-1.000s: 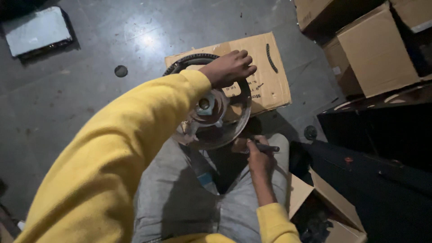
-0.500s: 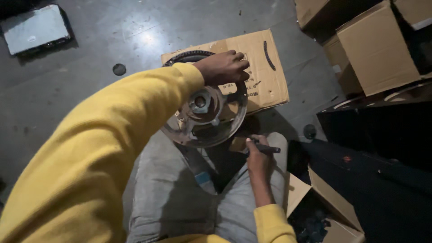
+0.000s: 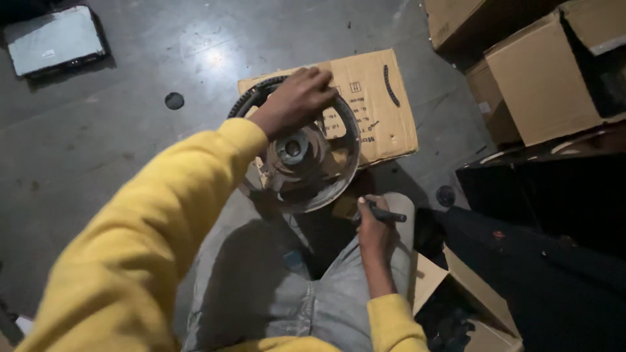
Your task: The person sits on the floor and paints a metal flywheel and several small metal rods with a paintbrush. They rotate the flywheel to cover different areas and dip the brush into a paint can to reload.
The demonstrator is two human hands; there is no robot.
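Note:
My left hand (image 3: 297,99) grips the top rim of a round metal wheel (image 3: 306,166) with a toothed black edge and a hub in its middle. The wheel stands tilted over my knees and a flattened cardboard sheet (image 3: 378,107). My right hand (image 3: 373,221) is lower, just below the wheel's right rim, closed around a thin dark tool (image 3: 386,214) that points right. Yellow sleeves cover both arms; grey trousers lie underneath.
Cardboard boxes (image 3: 541,78) are stacked at the upper right beside a dark cabinet (image 3: 554,195). An open box (image 3: 456,306) sits at my right hip. A flat grey panel (image 3: 55,42) lies at the top left, and a small round dark disc (image 3: 174,100) rests on the concrete floor.
The view has shifted slightly; the wheel and my left hand sit a little higher and left in frame. My right hand keeps the dark tool below the rim.

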